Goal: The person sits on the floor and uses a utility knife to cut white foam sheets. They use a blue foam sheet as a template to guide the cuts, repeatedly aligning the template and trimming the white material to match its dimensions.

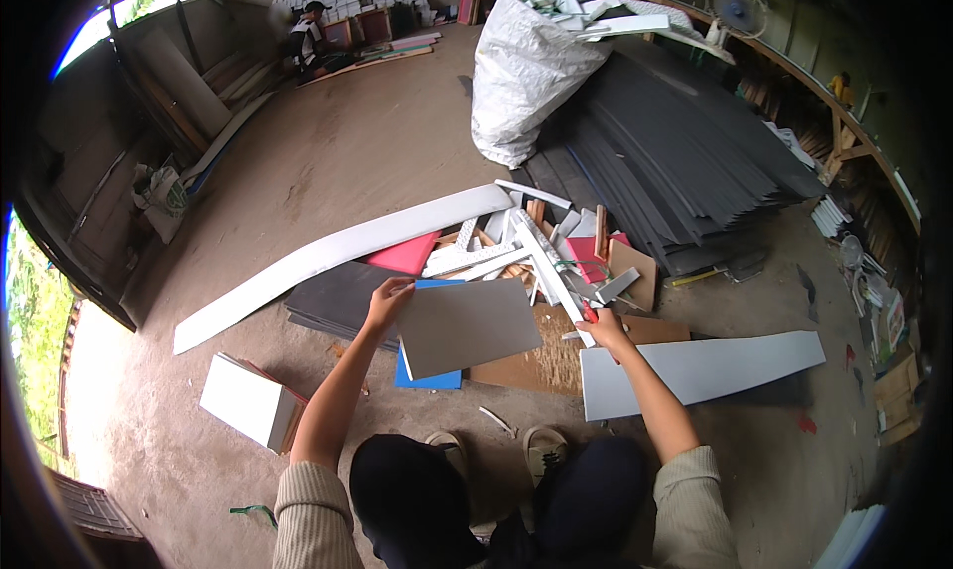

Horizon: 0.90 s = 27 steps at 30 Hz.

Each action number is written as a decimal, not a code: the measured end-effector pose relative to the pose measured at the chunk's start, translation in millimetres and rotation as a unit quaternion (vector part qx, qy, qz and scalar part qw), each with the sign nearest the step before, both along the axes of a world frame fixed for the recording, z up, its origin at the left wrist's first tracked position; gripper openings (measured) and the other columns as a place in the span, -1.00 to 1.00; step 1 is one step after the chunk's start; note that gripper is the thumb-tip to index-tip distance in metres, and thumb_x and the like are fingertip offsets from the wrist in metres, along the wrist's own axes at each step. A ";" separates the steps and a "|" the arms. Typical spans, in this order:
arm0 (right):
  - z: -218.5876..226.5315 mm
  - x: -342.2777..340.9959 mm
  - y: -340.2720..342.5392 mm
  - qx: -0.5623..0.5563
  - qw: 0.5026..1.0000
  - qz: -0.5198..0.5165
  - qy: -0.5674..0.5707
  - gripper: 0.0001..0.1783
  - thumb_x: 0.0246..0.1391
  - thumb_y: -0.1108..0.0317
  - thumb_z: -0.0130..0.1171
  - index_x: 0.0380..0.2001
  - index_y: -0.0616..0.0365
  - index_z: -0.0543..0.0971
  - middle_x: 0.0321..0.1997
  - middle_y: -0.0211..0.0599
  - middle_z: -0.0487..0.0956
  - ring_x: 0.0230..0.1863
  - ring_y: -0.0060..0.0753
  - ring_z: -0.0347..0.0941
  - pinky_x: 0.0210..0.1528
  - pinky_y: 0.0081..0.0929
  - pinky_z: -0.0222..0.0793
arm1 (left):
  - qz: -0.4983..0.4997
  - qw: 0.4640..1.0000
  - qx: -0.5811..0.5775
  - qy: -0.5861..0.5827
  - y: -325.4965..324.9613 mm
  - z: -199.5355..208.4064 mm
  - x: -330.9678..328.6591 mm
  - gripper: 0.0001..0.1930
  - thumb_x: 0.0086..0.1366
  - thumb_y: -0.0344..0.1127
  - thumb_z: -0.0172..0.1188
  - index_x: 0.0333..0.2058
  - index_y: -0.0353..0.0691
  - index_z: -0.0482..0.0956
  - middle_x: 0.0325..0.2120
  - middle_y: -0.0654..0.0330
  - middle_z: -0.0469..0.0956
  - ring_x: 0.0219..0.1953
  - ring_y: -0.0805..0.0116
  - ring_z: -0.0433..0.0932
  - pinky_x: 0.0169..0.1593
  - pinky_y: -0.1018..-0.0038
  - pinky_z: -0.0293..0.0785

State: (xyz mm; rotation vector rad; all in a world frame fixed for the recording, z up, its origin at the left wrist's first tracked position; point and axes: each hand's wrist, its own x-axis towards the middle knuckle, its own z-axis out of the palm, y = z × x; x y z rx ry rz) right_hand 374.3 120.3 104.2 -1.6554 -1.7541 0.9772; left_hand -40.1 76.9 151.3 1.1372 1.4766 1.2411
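Above a concrete floor (377,122), the left hand (391,299) grasps a grey rectangular panel (469,329); the right hand (606,330) clenches a red-handled tool (590,312).

Stacked dark sheets (655,162) lie on the floor (347,122).

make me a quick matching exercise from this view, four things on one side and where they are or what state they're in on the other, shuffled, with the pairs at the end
Things:
1. left hand
2. right hand
3. white sack
4. blue board

Places and states:
A. has pale strips sticking out of its top
B. lies partly hidden by the grey board
C. holds a small red tool
D. grips the grey board near a corner

Pairs: 1-D, 2-C, 3-A, 4-B
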 end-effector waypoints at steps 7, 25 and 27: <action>-100.5 -33.3 50.4 0.122 0.982 -0.076 -0.124 -0.60 -0.10 0.21 0.10 -0.23 0.27 0.38 -0.21 0.18 0.31 -0.14 0.17 0.26 -0.09 -0.07 0.20 | 0.139 0.958 -0.109 -0.228 -52.9 -79.5 1.5 -0.65 0.18 -0.35 0.08 -0.04 -0.12 0.33 -0.14 0.29 0.43 -0.21 0.52 0.42 -0.26 0.53 0.41; -95.7 -141.0 -33.9 -0.006 0.973 0.199 0.120 -0.56 0.12 0.30 -0.04 0.05 0.18 0.22 -0.17 -0.18 0.31 -0.30 -0.36 0.40 -0.34 -0.49 0.37 | 0.309 0.891 -0.009 -0.333 -109.1 -118.8 26.8 -0.82 0.14 -0.50 0.08 -0.38 -0.05 0.30 -0.06 0.26 0.38 -0.16 0.52 0.38 -0.30 0.55 0.42; -77.7 -176.9 -42.9 -0.234 0.898 0.241 0.286 -0.51 0.12 0.27 -0.04 0.09 0.16 0.15 -0.22 -0.21 0.35 -0.37 -0.40 0.45 -0.43 -0.56 0.42 | 0.323 0.888 0.050 -0.324 -125.4 -108.8 18.6 -0.83 0.14 -0.50 0.09 -0.40 -0.07 0.30 -0.04 0.22 0.37 -0.19 0.53 0.39 -0.35 0.59 0.43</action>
